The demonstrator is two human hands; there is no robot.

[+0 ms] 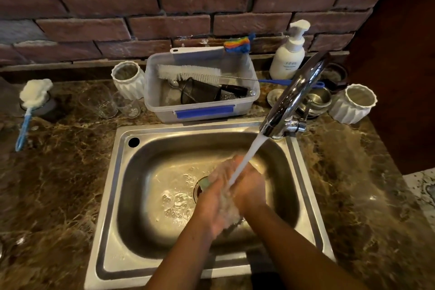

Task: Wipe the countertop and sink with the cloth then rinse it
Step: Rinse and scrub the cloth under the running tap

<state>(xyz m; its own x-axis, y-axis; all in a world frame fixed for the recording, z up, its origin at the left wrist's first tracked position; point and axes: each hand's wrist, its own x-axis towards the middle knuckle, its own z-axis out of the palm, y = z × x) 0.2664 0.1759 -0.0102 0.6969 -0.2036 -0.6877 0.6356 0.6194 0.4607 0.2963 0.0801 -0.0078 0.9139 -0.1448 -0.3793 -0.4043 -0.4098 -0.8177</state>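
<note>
The left hand point(211, 200) and right hand point(250, 189) press together around the cloth point(226, 207) under the running water point(249, 155), so it rinses into the sink point(122, 195).

Dim warm light; glare on faucet point(296, 92); hands motion-blurred; wide-angle edge distortion.

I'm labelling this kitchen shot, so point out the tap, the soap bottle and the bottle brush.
tap point(299, 87): head view, middle of the chrome spout.
soap bottle point(286, 59): head view, white body below the pump.
bottle brush point(188, 73): head view, white bristles, over the plastic tub.
</note>
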